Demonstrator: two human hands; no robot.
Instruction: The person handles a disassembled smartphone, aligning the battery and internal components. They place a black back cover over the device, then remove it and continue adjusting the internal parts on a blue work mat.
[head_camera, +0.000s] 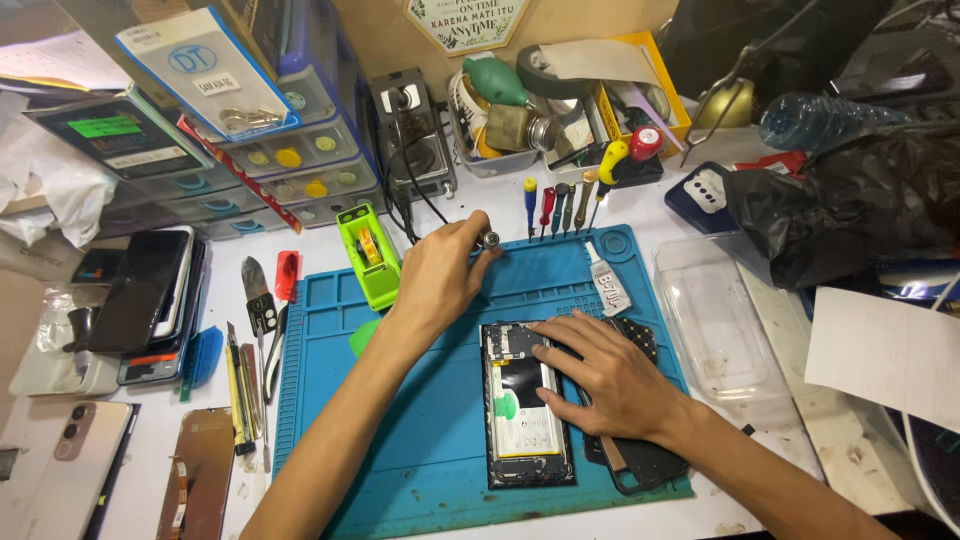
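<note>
An opened phone lies back-off on a blue work mat, its battery and boards exposed. My right hand rests flat on the phone's right side, over a dark patterned case. My left hand is raised over the mat's far edge, fingers closed around a small metal-tipped tool with a black cable running back to a grey station.
A row of screwdrivers stands behind the mat beside a glue tube. A green tape dispenser, tweezers and blades, stacked phones, parts drawers left; clear tray, black bag right.
</note>
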